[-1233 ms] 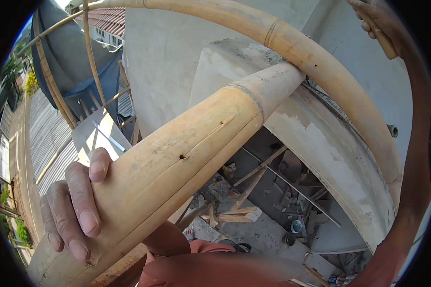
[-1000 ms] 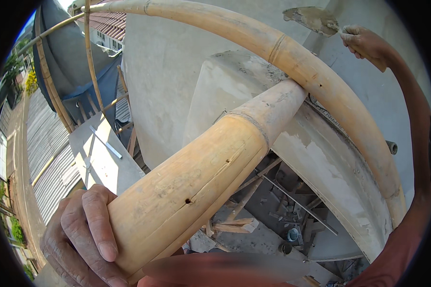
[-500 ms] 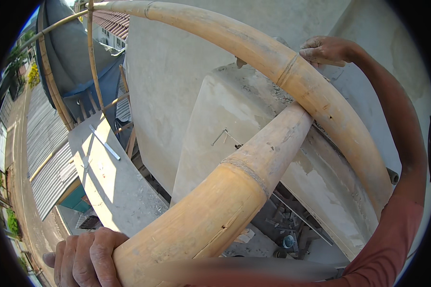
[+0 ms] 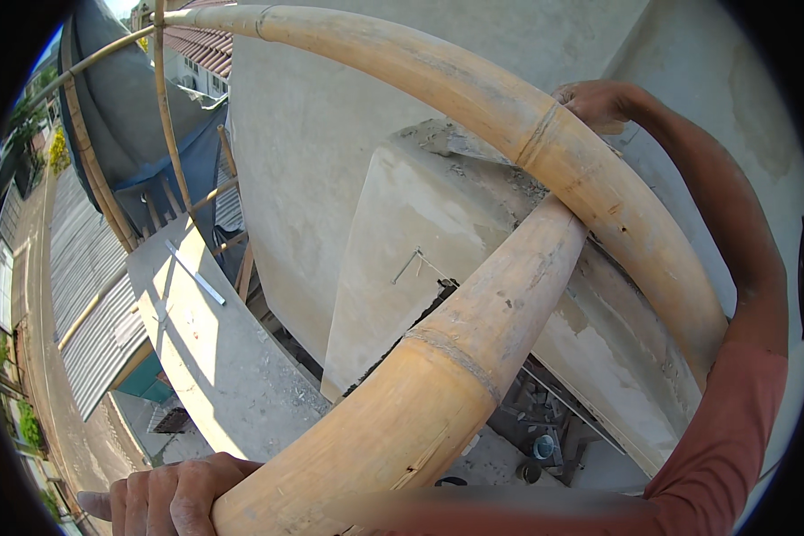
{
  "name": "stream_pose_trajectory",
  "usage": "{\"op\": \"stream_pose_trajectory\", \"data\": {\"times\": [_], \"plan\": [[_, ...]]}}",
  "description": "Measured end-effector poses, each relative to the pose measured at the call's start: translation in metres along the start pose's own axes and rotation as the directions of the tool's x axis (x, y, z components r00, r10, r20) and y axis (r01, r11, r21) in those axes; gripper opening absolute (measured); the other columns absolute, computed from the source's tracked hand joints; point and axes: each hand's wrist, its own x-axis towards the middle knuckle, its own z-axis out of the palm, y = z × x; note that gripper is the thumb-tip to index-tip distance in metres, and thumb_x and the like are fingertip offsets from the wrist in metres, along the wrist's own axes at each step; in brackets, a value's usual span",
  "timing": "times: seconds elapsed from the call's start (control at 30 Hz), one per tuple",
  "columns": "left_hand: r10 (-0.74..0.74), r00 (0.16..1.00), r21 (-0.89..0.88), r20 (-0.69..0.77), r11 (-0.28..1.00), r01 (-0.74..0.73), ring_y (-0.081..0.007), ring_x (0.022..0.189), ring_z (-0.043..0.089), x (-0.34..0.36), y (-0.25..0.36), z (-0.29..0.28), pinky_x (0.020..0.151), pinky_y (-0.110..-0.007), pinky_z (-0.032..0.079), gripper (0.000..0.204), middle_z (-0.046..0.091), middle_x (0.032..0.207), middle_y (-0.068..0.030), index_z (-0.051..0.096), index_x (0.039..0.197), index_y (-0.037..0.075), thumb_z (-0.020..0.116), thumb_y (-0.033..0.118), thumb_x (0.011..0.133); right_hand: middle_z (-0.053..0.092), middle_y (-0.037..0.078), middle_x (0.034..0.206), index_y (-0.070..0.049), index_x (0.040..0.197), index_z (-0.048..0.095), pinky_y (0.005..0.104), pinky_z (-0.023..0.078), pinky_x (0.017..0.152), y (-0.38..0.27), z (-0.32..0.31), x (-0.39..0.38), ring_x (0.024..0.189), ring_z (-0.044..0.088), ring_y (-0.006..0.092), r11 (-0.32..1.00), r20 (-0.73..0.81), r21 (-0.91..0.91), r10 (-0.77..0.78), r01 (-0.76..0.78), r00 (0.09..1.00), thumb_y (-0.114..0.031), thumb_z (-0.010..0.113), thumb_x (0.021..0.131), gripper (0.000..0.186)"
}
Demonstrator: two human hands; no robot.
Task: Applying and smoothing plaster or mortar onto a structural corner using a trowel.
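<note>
My left hand (image 4: pixel 170 496) is closed around the thick bamboo pole (image 4: pixel 447 384) at lower left. That pole rises diagonally to meet a curved bamboo pole (image 4: pixel 402 67) arching across the view. Beyond the arch, my right hand (image 4: pixel 591 105) grips a wooden-handled trowel, whose blade is mostly hidden behind the bamboo. It is near the rough top of a plastered concrete ledge (image 4: pixel 375 250).
A grey wall (image 4: pixel 304 107) stands behind the arch. At left are thin bamboo scaffold poles (image 4: pixel 171 134), dark sheeting (image 4: pixel 116 80), corrugated roofing (image 4: pixel 80 250) and a board (image 4: pixel 241 375) with a metal strip (image 4: pixel 196 272). Debris and a small bucket (image 4: pixel 542 447) lie far below.
My right hand has moved down and leftward with the trowel, behind the arch. My left hand sits lower in view, still on the pole, as the view has shifted.
</note>
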Motion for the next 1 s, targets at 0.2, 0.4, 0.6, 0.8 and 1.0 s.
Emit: {"op": "stream_pose_trajectory", "data": {"times": [0.2, 0.4, 0.6, 0.8, 1.0], "plan": [[-0.260, 0.941, -0.008, 0.216, 0.963, 0.268, -0.0199, 0.092, 0.063, 0.013, 0.045, -0.017, 0.091, -0.038, 0.044, 0.052, 0.065, 0.098, -0.0104, 0.063, 0.099, 0.009, 0.025, 0.044, 0.101, 0.063, 0.018, 0.123, 0.001, 0.123, 0.062, 0.0391, 0.043, 0.098, 0.016, 0.013, 0.013, 0.112, 0.058, 0.0276, 0.987, -0.103, -0.138, -0.102, 0.087, 0.989, -0.037, 0.061, 0.090, 0.050], [-0.279, 0.914, -0.071, 0.294, 0.947, 0.312, -0.0223, 0.102, 0.061, 0.001, 0.032, -0.027, 0.096, -0.040, 0.042, 0.055, 0.062, 0.110, -0.0145, 0.058, 0.112, 0.006, 0.030, 0.052, 0.099, 0.054, 0.020, 0.136, 0.001, 0.127, 0.060, 0.0416, 0.039, 0.104, 0.051, 0.013, 0.019, 0.122, 0.052, 0.0347, 0.994, -0.230, -0.095, -0.073, 0.053, 0.971, -0.034, 0.060, 0.092, 0.048], [-0.133, 0.987, -0.021, -0.086, 0.991, 0.132, -0.0135, 0.068, 0.068, 0.000, 0.006, 0.004, 0.079, -0.031, 0.046, 0.072, 0.071, 0.070, -0.0009, 0.072, 0.071, 0.013, 0.014, 0.039, 0.104, 0.060, 0.025, 0.124, 0.003, 0.129, 0.057, 0.0420, 0.042, 0.101, 0.021, 0.023, 0.011, 0.116, 0.056, 0.0357, 0.931, -0.086, -0.144, -0.348, 0.334, 0.934, -0.036, 0.064, 0.090, 0.055], [-0.030, 0.997, -0.011, -0.068, 1.000, 0.029, -0.0143, 0.069, 0.069, -0.002, 0.004, 0.004, 0.079, -0.032, 0.046, 0.071, 0.071, 0.071, -0.0009, 0.072, 0.071, 0.013, 0.015, 0.037, 0.104, 0.063, 0.024, 0.120, 0.003, 0.129, 0.058, 0.0400, 0.043, 0.099, 0.025, 0.028, 0.020, 0.108, 0.059, 0.0355, 0.926, -0.197, -0.097, -0.377, 0.364, 0.905, -0.033, 0.068, 0.086, 0.056], [-0.066, 0.996, -0.011, -0.058, 0.998, 0.066, -0.0142, 0.071, 0.069, -0.004, 0.008, 0.002, 0.080, -0.032, 0.046, 0.069, 0.072, 0.072, -0.0013, 0.073, 0.072, 0.013, 0.015, 0.035, 0.104, 0.062, 0.018, 0.126, 0.000, 0.122, 0.063, 0.0395, 0.042, 0.101, 0.030, 0.029, 0.019, 0.115, 0.058, 0.0329, 0.941, -0.299, -0.222, -0.314, 0.254, 0.901, -0.027, 0.068, 0.085, 0.046]]}}
